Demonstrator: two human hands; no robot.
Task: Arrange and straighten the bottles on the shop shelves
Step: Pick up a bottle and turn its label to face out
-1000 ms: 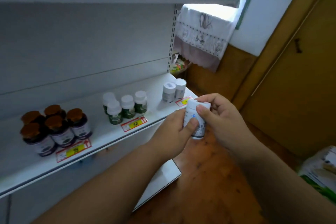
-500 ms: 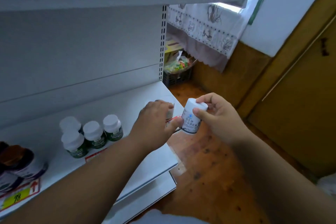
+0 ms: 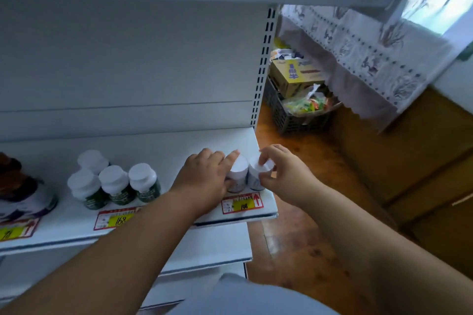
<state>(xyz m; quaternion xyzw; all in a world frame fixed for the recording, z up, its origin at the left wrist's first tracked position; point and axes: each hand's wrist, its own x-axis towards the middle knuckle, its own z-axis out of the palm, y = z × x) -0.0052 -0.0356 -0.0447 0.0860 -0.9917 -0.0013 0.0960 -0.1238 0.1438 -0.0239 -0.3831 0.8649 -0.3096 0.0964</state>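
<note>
The left hand (image 3: 204,181) curls around one white-capped bottle (image 3: 238,174), steadying it on the shelf (image 3: 179,146). Just right, touching it, a second bottle (image 3: 256,176) is pinched by the right hand (image 3: 284,174), likely to line the pair up above the price tag (image 3: 242,203).

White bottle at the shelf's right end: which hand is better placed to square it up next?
Probably the right hand: its fingertips already pinch that white bottle by the cap, while the left hand holds the neighbouring bottle.
</note>
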